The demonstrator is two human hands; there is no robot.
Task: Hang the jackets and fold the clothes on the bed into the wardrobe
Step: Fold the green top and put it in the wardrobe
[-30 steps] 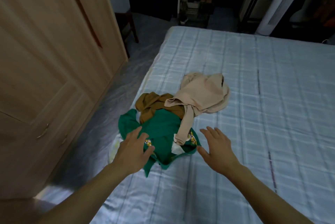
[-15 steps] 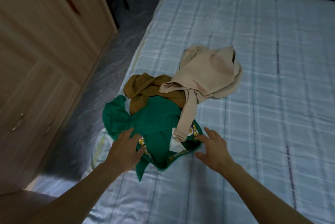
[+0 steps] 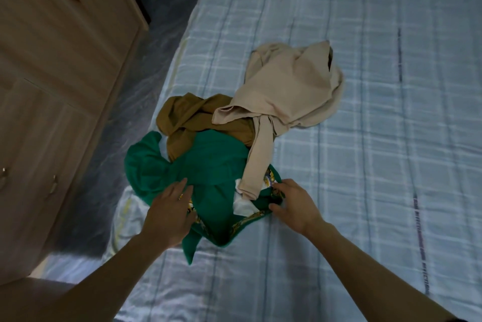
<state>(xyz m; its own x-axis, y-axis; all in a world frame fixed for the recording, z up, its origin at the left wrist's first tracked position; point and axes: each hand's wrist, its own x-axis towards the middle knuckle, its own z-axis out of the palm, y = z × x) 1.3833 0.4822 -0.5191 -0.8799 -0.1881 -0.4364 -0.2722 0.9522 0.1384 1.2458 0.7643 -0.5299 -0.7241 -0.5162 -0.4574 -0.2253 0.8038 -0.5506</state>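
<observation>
Green fabric is where both hands are, so that's our starting point. Our left hand (image 3: 169, 213) lies flat on the green top (image 3: 208, 165), fingers straight and loosely together, pressing the near-left part down. Our right hand (image 3: 294, 204) has bent fingers and thumb either side of the patterned hem on the near-right, and honestly we can't tell if the cloth is actually nipped between them. The green top sits at the near-left edge of the bed (image 3: 365, 191), at the bottom of a three-piece heap. A mustard-brown garment (image 3: 187, 118) is bunched on its far side, and a beige garment (image 3: 287, 86) lies across that. One beige sleeve (image 3: 257, 165) trails down over the green, its cuff ending just beside our right fingers. So to do this bit well, we reckon we want a proper hold on the hem with both hands, not just one. Then lift slowly and toward us so the beige sleeve slides off instead of dragging the whole pile along. The green reaches right to the mattress edge on the left, so a sloppy pull could dump it on the floor. The wardrobe (image 3: 65, 60) stands just to the left, an easy turn once the top is free.
</observation>
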